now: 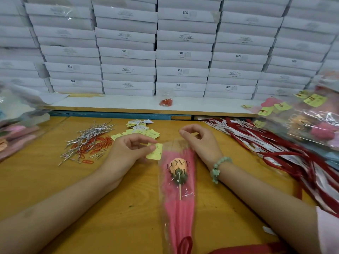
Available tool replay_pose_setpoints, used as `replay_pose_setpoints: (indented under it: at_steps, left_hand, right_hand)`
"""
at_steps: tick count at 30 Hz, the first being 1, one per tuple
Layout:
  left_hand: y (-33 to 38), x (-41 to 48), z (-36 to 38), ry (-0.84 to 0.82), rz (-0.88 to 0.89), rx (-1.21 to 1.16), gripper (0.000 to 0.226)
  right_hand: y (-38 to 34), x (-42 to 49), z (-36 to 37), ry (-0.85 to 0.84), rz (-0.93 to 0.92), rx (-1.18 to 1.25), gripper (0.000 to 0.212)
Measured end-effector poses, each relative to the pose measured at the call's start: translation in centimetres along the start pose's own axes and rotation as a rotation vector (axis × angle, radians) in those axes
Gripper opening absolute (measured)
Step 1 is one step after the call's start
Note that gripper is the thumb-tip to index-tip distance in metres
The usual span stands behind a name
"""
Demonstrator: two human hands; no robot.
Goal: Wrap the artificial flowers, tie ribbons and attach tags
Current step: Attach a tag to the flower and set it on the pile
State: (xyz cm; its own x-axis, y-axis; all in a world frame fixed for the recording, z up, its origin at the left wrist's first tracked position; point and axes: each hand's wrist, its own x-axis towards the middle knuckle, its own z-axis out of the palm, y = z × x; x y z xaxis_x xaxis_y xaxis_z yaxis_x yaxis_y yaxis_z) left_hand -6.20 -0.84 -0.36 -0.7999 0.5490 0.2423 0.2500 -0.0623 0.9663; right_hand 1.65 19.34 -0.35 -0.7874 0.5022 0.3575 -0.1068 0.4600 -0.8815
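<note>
A wrapped artificial flower (178, 171) lies lengthwise on the wooden table (55, 180), in a clear sleeve printed "LOVE YOU" over pink paper, with a red ribbon (185, 242) at its stem end. My left hand (132, 149) pinches a small yellow tag (155, 152) at the sleeve's upper left corner. My right hand (200, 140) hovers over the sleeve's top right edge with fingers curled; whether thumb and forefinger hold something small I cannot tell.
Silver twist ties (88, 138) and red paper clips (97, 145) lie left of centre. Loose yellow tags (141, 131) sit behind my hands. Red and white ribbons (266, 143) spread at right, finished bouquets (311, 125) beyond. White boxes (183, 52) are stacked behind a shelf.
</note>
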Motion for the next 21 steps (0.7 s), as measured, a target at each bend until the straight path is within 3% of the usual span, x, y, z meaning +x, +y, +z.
replay_pose_setpoints:
  at_steps: [4,11,13,17,21]
  left_hand:
    - [0.1,-0.6,0.8,0.038,0.028,-0.004,0.009]
    - [0.3,-0.7,0.6,0.039,0.037,-0.001,0.013]
    - [0.3,-0.7,0.7,0.029,0.035,-0.009,0.013]
    - [0.4,-0.9,0.9,0.013,0.051,0.05,0.008]
    - [0.6,-0.5,0.3,0.076,0.093,0.2,0.018]
  right_hand:
    - [-1.5,-1.3,0.8,-0.079,-0.239,-0.045,0.017]
    - [-1.6,-1.8,1.1,-0.328,-0.247,-0.054,0.028]
    - [-1.5,-1.6,1.1,-0.32,-0.229,-0.03,0.021]
    - [-1.0,-0.8,0.7,-0.144,-0.158,-0.009,0.003]
    - [-0.1,-0.3,0.5,-0.126,-0.034,-0.112,0.016]
